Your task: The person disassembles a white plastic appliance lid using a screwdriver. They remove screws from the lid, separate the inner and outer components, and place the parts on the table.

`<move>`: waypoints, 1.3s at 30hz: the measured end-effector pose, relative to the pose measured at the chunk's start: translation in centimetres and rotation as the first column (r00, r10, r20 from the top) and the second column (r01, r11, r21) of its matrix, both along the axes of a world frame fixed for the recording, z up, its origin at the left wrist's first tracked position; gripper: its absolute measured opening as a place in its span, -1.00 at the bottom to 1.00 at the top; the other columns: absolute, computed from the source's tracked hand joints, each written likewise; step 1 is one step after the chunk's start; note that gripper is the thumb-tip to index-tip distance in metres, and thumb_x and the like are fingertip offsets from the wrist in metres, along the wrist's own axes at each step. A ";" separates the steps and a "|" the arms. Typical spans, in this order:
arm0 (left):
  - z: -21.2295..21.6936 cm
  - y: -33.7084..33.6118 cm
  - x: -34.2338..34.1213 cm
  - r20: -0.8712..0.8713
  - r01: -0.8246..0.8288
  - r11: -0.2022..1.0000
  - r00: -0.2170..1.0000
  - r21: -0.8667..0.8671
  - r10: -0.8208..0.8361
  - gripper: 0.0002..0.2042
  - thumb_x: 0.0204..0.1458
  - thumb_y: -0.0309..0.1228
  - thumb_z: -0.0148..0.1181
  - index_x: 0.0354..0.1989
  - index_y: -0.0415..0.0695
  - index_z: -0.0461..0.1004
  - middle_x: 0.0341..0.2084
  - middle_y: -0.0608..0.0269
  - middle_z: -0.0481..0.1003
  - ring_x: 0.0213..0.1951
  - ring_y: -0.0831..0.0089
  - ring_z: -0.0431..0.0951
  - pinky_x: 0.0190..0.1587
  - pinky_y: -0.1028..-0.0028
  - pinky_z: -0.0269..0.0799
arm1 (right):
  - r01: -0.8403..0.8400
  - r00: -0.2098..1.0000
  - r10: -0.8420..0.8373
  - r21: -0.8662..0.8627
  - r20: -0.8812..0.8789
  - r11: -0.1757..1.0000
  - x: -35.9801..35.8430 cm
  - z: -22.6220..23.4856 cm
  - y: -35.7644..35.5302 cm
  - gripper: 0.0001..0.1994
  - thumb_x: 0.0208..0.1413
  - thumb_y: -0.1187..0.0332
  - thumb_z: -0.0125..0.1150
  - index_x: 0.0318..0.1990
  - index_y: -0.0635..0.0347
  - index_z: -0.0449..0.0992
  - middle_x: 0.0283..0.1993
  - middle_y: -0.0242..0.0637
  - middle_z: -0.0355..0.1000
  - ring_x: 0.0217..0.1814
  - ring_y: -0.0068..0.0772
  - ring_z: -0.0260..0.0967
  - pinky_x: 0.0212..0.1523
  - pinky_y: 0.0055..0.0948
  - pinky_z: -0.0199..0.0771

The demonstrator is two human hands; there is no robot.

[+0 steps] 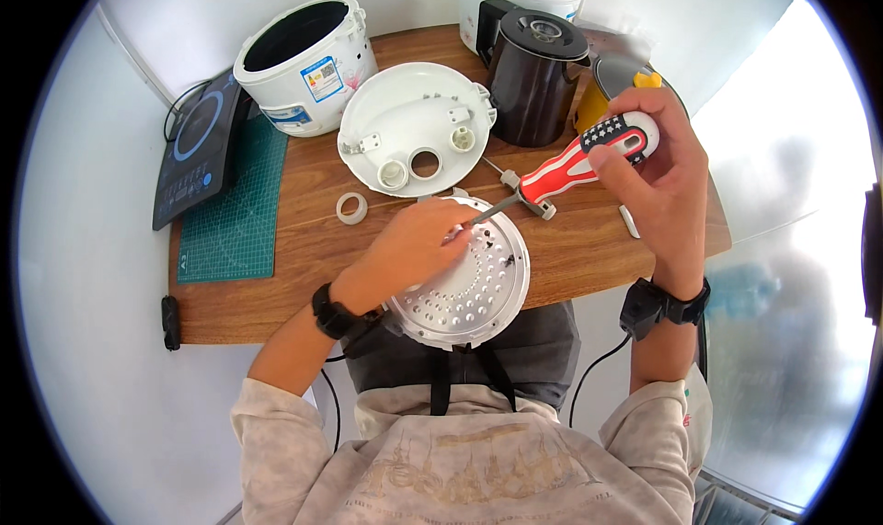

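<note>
My right hand (664,171) is wrapped round the handle of a screwdriver (575,168), red and white with a dark patch of white stars. Its metal shaft slants down left to a round silver metal plate (478,286) covered with small dimples. The plate rests by the table's front edge, partly over my lap. Across its upper left side lies my left hand (418,249), fingers drawn together beside the screwdriver's tip; they hide the tip and whatever they pinch. Just beyond sits a white plastic lid (414,111) turned underside up, with round openings and small fittings.
A white translucent ring (351,208) lies left of the lid. Behind stand a white rice cooker body (308,65), a dark kettle (536,84) and a yellow container (589,107). An induction cooktop (195,148) leans over a green cutting mat (235,222). The wooden table (313,277) runs beneath.
</note>
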State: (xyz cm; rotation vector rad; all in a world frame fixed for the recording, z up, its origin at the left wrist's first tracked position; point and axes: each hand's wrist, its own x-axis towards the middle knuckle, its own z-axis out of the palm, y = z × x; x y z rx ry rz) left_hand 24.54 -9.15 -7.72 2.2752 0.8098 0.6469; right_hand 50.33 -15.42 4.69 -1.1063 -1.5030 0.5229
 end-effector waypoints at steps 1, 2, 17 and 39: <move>0.3 -0.1 -0.4 0.004 -0.044 0.999 0.999 -0.022 0.044 -0.75 0.15 -0.46 0.22 0.00 -0.11 0.63 -0.25 0.13 0.62 -0.31 0.29 0.59 -0.22 0.37 0.52 | 0.003 1.000 -0.003 -0.003 0.000 1.000 0.1 -0.4 0.0 -0.65 0.04 0.52 0.43 -0.03 0.26 0.47 -0.10 -0.38 0.43 -0.13 -0.64 0.47 -0.18 -0.58 0.66; 0.7 -0.3 -1.4 0.005 -0.089 0.995 0.996 -0.044 0.090 -0.75 0.16 -0.46 0.23 0.01 -0.12 0.63 -0.29 0.15 0.62 -0.35 0.34 0.58 -0.25 0.40 0.51 | 0.000 1.000 0.000 -0.002 -0.027 1.000 0.0 -0.7 0.1 -0.64 0.03 0.51 0.44 -0.02 0.26 0.47 -0.09 -0.37 0.44 -0.12 -0.63 0.48 -0.17 -0.57 0.66; -2.7 -8.6 -22.8 -0.240 -0.591 0.792 0.799 -0.150 0.551 -0.43 -0.08 -0.05 0.53 -0.04 -0.15 0.42 -0.31 0.17 0.53 -0.29 0.29 0.55 -0.20 0.34 0.50 | -0.102 0.991 0.106 -0.059 0.076 0.993 -20.7 -2.5 0.9 -0.52 -0.05 0.41 0.54 0.06 0.20 0.50 -0.18 -0.32 0.54 -0.14 -0.56 0.57 -0.12 -0.52 0.67; -4.4 -4.3 -27.3 -0.114 -0.446 0.883 0.894 -0.146 0.433 -0.62 0.11 -0.33 0.38 0.08 -0.14 0.49 -0.19 0.16 0.54 -0.40 0.38 0.52 -0.30 0.39 0.46 | -0.143 0.974 0.146 -0.031 0.174 0.989 -25.2 -4.1 2.4 -0.57 -0.04 0.38 0.55 -0.01 0.18 0.52 -0.26 -0.33 0.54 -0.23 -0.58 0.55 -0.21 -0.54 0.67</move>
